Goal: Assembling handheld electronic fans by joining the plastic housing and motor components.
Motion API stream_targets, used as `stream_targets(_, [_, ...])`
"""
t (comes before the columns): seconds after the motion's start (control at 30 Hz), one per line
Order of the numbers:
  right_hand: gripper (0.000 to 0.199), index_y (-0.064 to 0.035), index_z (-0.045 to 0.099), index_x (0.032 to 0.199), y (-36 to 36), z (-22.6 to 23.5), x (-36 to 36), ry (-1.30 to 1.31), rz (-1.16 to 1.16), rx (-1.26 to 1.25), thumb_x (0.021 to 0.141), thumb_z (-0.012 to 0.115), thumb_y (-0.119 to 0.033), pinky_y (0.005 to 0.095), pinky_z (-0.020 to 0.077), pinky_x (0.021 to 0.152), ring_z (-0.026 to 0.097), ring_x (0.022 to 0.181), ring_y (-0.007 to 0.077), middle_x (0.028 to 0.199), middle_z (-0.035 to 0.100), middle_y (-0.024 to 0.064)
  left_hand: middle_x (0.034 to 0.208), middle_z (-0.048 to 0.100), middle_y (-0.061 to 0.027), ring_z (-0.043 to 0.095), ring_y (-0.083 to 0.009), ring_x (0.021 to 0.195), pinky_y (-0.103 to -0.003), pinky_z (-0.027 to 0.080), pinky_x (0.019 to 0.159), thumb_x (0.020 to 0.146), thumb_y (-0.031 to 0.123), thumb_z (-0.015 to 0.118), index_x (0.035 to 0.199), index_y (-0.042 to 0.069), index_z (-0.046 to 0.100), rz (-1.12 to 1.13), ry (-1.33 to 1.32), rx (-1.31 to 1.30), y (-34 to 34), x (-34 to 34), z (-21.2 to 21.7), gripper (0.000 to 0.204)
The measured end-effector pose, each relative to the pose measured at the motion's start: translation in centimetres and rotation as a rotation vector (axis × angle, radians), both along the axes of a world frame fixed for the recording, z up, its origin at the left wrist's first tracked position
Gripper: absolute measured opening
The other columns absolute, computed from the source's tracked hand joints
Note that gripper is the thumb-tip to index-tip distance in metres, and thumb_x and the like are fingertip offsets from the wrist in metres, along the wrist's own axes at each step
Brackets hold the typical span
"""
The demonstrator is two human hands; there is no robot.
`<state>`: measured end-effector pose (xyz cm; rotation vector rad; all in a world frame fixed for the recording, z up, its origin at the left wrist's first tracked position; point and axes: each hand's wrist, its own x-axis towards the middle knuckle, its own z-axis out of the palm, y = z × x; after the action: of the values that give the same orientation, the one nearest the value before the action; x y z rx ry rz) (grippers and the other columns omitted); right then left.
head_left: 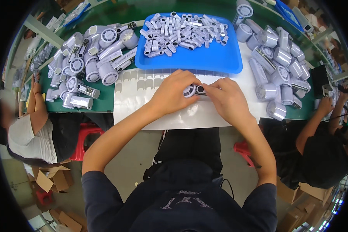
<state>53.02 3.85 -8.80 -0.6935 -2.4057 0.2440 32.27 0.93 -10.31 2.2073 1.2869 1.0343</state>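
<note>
Between my two hands is a handheld fan (189, 91), white, with its round grille showing beside my left thumb. My left hand (176, 92) wraps round its head end. The fingertips of my right hand (227, 98) are pinched at a small piece with a dark round spot (200, 89), against the fan's body. Most of the fan is hidden by my fingers. Below both hands lies a pale sheet (158, 118) with rows of grey label shapes (145, 83) along its far part.
A blue tray (189, 66) full of small white parts (181, 33) stands just beyond my hands. White fans are heaped at left (92, 69) and right (281, 58) on the green table (104, 98). People sit on both sides, with a red stool (83, 141) at left.
</note>
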Motion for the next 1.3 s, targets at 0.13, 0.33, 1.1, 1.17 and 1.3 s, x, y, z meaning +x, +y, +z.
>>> stream_targets(0.13, [0.024, -0.0012, 0.071, 0.094, -0.4, -0.2, -0.2, -0.049, -0.064, 0.027, 0.071, 0.063, 0.004, 0.0373, 0.0467, 0.071, 0.056, 0.075, 0.0247, 0.077, 0.060, 0.0066, 0.096, 0.063, -0.0088, 0.058, -0.0291, 0.091, -0.037, 0.047, 0.080, 0.067, 0.008, 0.076, 0.096, 0.005, 0.065, -0.060, 0.041, 0.060, 0.3, -0.1, -0.2, 0.032])
stream_targets(0.33, [0.035, -0.0033, 0.065, 0.113, 0.4, -0.6, 1.1, 0.111, -0.032, -0.544, 0.078, 0.072, -0.006, 0.0304, 0.0479, 0.078, 0.059, 0.088, 0.0184, 0.101, 0.059, 0.0089, 0.102, 0.063, -0.0071, 0.058, -0.0285, 0.097, -0.038, 0.048, 0.083, 0.064, 0.008, 0.077, 0.092, 0.008, 0.068, 0.005, 0.108, 0.252, -0.8, 0.1, -1.4, 0.030])
stream_targets(1.1, [0.047, -0.0053, 0.060, 0.122, -1.4, -3.6, 1.4, 0.139, -0.069, -0.402, 0.077, 0.073, -0.013, 0.0373, 0.0468, 0.089, 0.058, 0.102, 0.0313, 0.113, 0.062, 0.0140, 0.102, 0.063, -0.0068, 0.052, -0.0254, 0.091, -0.034, 0.045, 0.082, 0.067, 0.016, 0.079, 0.106, 0.007, 0.068, 0.058, 0.118, 0.153, -1.6, 0.8, -1.7, 0.042])
stream_targets(1.17, [0.048, -0.0048, 0.060, 0.122, -1.4, -3.4, 1.1, 0.117, -0.055, -0.436, 0.077, 0.073, -0.012, 0.0369, 0.0464, 0.090, 0.058, 0.103, 0.0300, 0.113, 0.062, 0.0144, 0.101, 0.063, -0.0074, 0.053, -0.0260, 0.092, -0.035, 0.045, 0.082, 0.065, 0.016, 0.080, 0.106, 0.007, 0.068, 0.034, 0.062, 0.110, -1.4, 0.7, -1.8, 0.043])
stream_targets(1.3, [0.042, -0.0041, 0.060, 0.121, -1.1, -2.2, 1.3, 0.258, -0.076, -0.393, 0.081, 0.069, -0.009, 0.0358, 0.0449, 0.093, 0.058, 0.110, 0.0245, 0.113, 0.064, 0.0134, 0.100, 0.063, -0.0082, 0.054, -0.0277, 0.091, -0.038, 0.046, 0.082, 0.061, 0.016, 0.081, 0.106, 0.006, 0.068, 0.103, 0.177, 0.077, -1.4, 0.1, -1.3, 0.049])
